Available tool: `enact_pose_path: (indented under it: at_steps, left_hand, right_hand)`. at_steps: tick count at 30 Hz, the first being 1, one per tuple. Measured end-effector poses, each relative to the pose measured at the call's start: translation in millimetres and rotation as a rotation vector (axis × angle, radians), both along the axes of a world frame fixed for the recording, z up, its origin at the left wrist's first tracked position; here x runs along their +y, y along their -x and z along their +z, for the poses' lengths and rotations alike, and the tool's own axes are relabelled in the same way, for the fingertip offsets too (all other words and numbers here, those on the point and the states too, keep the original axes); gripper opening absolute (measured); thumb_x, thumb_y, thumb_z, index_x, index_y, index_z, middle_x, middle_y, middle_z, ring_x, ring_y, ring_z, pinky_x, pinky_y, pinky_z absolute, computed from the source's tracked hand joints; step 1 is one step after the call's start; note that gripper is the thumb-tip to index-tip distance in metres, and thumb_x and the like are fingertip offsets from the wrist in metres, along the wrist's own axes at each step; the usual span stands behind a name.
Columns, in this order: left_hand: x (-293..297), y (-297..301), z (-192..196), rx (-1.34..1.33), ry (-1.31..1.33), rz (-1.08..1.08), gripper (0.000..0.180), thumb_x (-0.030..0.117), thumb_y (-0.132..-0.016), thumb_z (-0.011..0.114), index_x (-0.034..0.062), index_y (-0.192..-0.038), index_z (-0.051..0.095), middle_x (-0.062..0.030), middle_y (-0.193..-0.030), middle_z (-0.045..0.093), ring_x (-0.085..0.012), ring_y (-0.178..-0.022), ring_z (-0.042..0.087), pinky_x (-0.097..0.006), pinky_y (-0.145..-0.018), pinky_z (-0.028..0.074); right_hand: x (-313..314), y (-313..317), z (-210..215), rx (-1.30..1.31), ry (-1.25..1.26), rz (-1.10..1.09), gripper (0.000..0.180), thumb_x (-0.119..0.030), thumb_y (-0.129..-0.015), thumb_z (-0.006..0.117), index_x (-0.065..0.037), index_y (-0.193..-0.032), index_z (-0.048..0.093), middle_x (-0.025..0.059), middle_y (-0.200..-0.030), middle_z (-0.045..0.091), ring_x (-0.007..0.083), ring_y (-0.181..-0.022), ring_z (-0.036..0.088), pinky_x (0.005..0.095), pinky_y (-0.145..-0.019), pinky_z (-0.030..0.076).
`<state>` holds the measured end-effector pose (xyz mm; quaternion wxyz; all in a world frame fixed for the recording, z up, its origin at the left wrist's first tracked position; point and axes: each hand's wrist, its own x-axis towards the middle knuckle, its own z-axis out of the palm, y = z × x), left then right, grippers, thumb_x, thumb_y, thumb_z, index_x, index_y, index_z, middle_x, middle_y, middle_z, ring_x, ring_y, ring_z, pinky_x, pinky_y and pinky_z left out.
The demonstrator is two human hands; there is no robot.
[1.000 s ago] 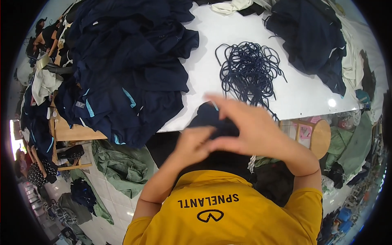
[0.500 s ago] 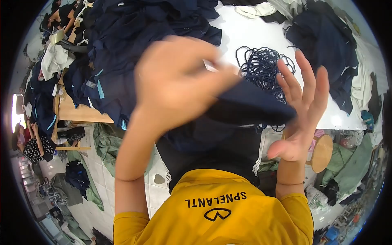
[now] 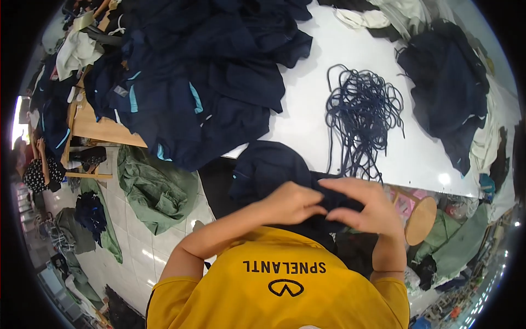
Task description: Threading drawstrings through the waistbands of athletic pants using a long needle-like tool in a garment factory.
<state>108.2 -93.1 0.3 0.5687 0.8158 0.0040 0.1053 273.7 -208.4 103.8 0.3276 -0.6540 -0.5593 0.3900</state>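
Observation:
A dark navy garment (image 3: pixel 268 167) hangs from the white table's near edge down toward my chest. My left hand (image 3: pixel 293 202) and my right hand (image 3: pixel 361 205) are both closed on its lower edge, close together just above my yellow shirt (image 3: pixel 285 285). The fingertips of the two hands nearly meet over the fabric. A tangle of dark blue cords (image 3: pixel 361 112) lies on the table just beyond the garment.
A large heap of navy garments (image 3: pixel 203 77) covers the left of the white table (image 3: pixel 307 126). Another dark pile (image 3: pixel 444 93) lies at the right. Green clothes (image 3: pixel 156 189) lie on the tiled floor at left. A round wooden stool (image 3: pixel 421 219) stands by my right hand.
My hands were raised and spread wide with the garment half a second ago. Now both have come back down close together, gripping the fabric near my chest.

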Motion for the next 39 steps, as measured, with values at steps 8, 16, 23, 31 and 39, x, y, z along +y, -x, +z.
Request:
enact_pose_path:
  at_steps: [8,16,23,31,39]
  left_hand:
    - [19,6,27,-0.221,-0.4,0.359,0.019,0.02,-0.074,0.071,0.0078,-0.072,0.056,-0.0048,-0.06,0.052,-0.0241,-0.052,0.055,-0.033,-0.047,0.041]
    - [119,52,41,-0.138,-0.897,0.39,0.018,0.024,-0.068,0.072,0.0146,-0.083,0.065,0.002,-0.058,0.05,-0.0158,-0.053,0.053,-0.028,-0.051,0.04]
    - [69,-22,55,-0.304,-0.683,0.056,0.018,0.027,-0.076,0.068,0.0139,-0.087,0.063,-0.0006,-0.063,0.058,-0.0194,-0.059,0.059,-0.031,-0.054,0.043]
    - [75,15,25,0.21,-0.086,-0.069,0.027,0.035,-0.083,0.066,0.0086,-0.088,0.068,-0.0113,-0.066,0.062,-0.0303,-0.06,0.061,-0.033,-0.052,0.043]
    - [25,4,15,-0.025,-0.145,0.031,0.019,0.021,-0.076,0.07,0.0039,-0.083,0.066,-0.0108,-0.066,0.062,-0.0307,-0.064,0.062,-0.038,-0.057,0.047]
  right_hand:
    - [11,7,-9,0.076,0.207,-0.083,0.096,-0.021,-0.064,0.085,-0.013,-0.143,0.032,0.018,-0.118,0.061,0.0292,-0.106,0.061,0.036,-0.083,0.049]
    - [-35,19,-53,0.097,0.317,-0.004,0.084,-0.029,-0.077,0.075,-0.012,-0.144,0.029,0.0241,-0.137,0.042,0.0366,-0.125,0.044,0.0375,-0.102,0.037]
    - [14,11,-26,-0.123,-0.338,-0.216,0.052,-0.013,-0.069,0.079,-0.002,-0.116,0.06,0.0166,-0.111,0.062,0.028,-0.098,0.063,0.0313,-0.082,0.05]
    - [-5,-9,-1,-0.019,-0.13,-0.391,0.011,-0.002,-0.075,0.071,-0.002,-0.086,0.07,0.0083,-0.072,0.067,0.0165,-0.061,0.064,0.0235,-0.058,0.049]
    - [17,14,3,0.056,-0.039,0.079,0.088,-0.025,-0.066,0.083,-0.009,-0.14,0.039,0.0138,-0.133,0.05,0.0289,-0.119,0.052,0.0323,-0.096,0.043]
